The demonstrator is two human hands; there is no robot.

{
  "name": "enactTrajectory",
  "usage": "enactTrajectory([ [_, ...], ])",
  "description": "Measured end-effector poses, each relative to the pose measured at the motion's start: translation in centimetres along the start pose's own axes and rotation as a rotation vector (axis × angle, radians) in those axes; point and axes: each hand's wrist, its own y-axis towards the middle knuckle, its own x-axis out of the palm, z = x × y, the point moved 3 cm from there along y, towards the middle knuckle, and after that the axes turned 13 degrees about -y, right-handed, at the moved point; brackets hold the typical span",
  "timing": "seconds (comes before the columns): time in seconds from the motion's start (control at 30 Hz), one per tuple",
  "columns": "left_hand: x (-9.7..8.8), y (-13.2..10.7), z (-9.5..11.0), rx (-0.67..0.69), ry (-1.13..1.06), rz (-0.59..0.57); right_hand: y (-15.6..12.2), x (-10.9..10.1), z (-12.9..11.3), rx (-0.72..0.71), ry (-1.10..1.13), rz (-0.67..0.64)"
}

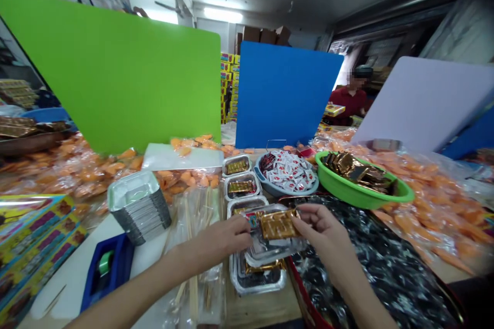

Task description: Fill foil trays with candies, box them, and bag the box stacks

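Observation:
My left hand (227, 236) grips the left edge of a foil tray (266, 253), held just above the table. My right hand (320, 231) pinches a gold-wrapped flat packet (278, 224) over that tray. Beneath my hands sits another foil tray (258, 278) with a gold packet in it. Two filled foil trays (237, 175) stand in a row beyond my left hand. A stack of empty foil trays (139, 206) stands to the left.
A green bowl of gold packets (363, 191) and a blue bowl of red-and-white sachets (270, 182) stand ahead. Bags of orange pieces (436, 216) lie around. A blue tape dispenser (106, 270) sits left. Green and blue dividers (116, 72) rise beyond. A person in red (349, 103) stands behind.

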Motion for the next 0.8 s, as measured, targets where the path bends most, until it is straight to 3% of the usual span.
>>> enactTrajectory([
  [0.1,0.1,-1.0,0.4,-0.087,-0.181,0.017,-0.9,0.1,1.0,-0.193,-0.299,0.019],
  [0.17,0.0,-1.5,0.3,-0.234,-0.344,0.043,-1.3,0.2,1.5,-0.252,-0.372,0.034],
  [0.27,-0.3,-1.4,-0.1,-0.449,-0.528,0.081,-1.4,0.5,2.2,-0.145,-0.296,-0.015],
  [0.33,-0.7,-1.0,-0.4,-0.484,-0.593,0.123,-1.2,0.7,2.3,-0.030,-0.204,-0.097],
  [0.47,-1.2,-0.2,-0.8,-0.443,-0.628,0.173,-0.7,1.4,2.2,0.109,-0.083,-0.305],
  [0.6,-0.4,-0.9,-1.0,-0.444,-0.558,0.137,-1.0,1.6,3.3,0.055,-0.130,-0.285],
  [0.8,2.3,-2.5,-0.9,-0.026,-0.071,-0.043,-3.0,2.5,7.3,-0.001,-0.372,-0.175],
])
